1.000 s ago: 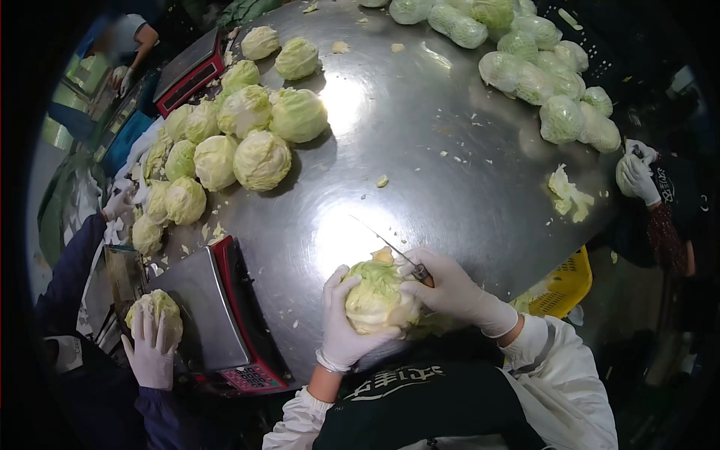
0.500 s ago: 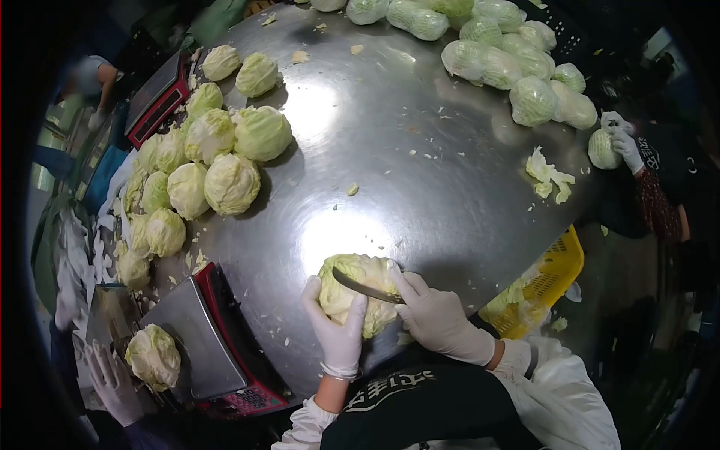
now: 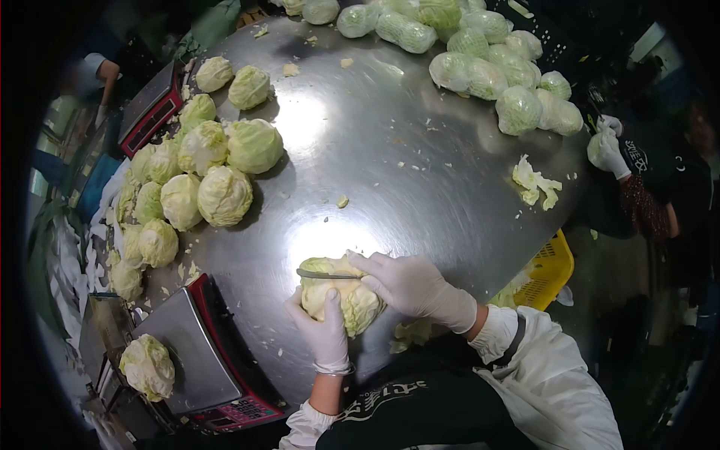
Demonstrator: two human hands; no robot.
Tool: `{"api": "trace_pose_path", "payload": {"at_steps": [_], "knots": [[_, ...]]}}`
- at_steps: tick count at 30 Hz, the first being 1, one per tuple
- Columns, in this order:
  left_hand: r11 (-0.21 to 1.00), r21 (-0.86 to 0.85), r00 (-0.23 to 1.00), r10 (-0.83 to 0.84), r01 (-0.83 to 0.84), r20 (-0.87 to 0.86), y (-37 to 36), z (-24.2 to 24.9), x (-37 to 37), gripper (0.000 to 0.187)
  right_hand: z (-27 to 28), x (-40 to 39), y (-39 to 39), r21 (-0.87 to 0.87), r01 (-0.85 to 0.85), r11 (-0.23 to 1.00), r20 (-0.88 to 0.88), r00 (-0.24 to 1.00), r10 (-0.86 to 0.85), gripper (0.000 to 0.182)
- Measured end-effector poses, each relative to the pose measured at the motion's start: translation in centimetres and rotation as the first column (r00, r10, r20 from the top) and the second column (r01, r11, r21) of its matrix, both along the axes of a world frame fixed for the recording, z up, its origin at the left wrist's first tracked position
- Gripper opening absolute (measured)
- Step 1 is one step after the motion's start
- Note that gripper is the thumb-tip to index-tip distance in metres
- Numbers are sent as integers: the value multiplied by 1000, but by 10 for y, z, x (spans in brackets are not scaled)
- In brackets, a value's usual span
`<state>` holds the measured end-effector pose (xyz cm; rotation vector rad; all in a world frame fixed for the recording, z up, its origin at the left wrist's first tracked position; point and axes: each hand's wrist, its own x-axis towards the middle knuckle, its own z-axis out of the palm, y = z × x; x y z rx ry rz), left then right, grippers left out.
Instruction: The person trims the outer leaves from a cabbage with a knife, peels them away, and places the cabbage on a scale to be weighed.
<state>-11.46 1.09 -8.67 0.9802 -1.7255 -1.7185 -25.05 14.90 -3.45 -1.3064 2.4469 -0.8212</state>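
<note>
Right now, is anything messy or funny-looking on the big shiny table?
Yes: a torn clump of cabbage leaves lies loose near the right edge of the metal table, and a small green scrap lies alone beyond the knife. They look untidy because they're just bits, while the wrapped cabbages look whole.

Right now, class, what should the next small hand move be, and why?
Probably the left hand should slide its thumb lower on the cabbage, away from the knife: the right hand holds its blade across the cabbage, and that thumb's tip points up close to it.
</note>
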Motion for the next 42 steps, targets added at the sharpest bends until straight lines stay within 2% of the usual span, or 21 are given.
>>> {"api": "trace_pose_path", "payload": {"at_steps": [2,3,4,5,6,7,8,9,11,13,16,19,21,24,26,30,35,37,39,41,42], "knots": [[999,-4,999,39,-39,6,-4,-8,3,60,-7,-11,-8,47,-41,998,-30,999,42,42],[996,-84,999,2,2,42,1,-9,6,62,-9,-17,-11,110,-72,991,-45,996,77,42],[985,-165,996,-29,42,80,9,-10,9,64,-3,-39,-14,177,42,983,-9,999,-41,41],[907,-408,992,-72,109,105,27,-12,14,67,6,-67,-17,236,153,960,15,987,-161,40],[839,-534,994,-89,108,61,31,-2,11,65,15,-87,-16,234,167,958,-2,985,-172,40],[760,-639,993,-114,114,41,35,7,15,64,18,-97,-5,245,181,952,-3,983,-186,41],[753,-651,995,-98,97,35,34,7,17,64,7,-101,9,163,181,970,-22,984,-180,44],[831,-550,996,-75,86,41,28,7,16,62,-3,-101,19,73,164,984,-43,986,-162,48],[933,-359,999,-39,37,2,14,-6,18,59,15,-77,21,174,213,962,205,947,-247,57],[869,-492,998,-48,59,36,13,8,15,61,8,-44,27,-2,188,982,403,899,-171,63],[891,-453,999,-3,18,33,15,3,14,60,-6,1,36,-101,45,994,327,945,-9,65],[907,-420,1000,0,6,14,18,-4,12,60,8,21,34,-13,-35,999,285,958,37,65],[910,-415,1000,8,-3,9,23,-5,11,60,14,25,30,11,4,1000,315,949,-7,59],[857,-514,996,25,21,83,33,5,11,60,15,15,24,71,33,997,291,955,-53,54],[792,-607,995,0,61,100,37,10,11,62,5,2,15,45,123,991,163,978,-129,44],[839,-543,999,-15,41,52,27,4,13,66,11,-29,2,116,103,988,209,970,-126,37],[805,-591,996,-90,58,-25,17,-21,44,65,-53,-59,2,130,182,975,304,928,-214,42],[902,-431,985,-100,31,-138,13,-32,60,68,-66,-56,8,134,259,956,310,906,-289,44],[891,-452,995,-75,38,-64,11,-39,73,68,-69,-43,13,110,329,938,343,873,-347,44],[985,-73,975,143,-157,-169,14,-31,74,66,-58,-32,10,75,403,912,361,841,-402,45],[981,-68,971,167,-181,-170,13,-37,78,67,-52,-23,9,57,416,908,485,783,-389,47]]}}
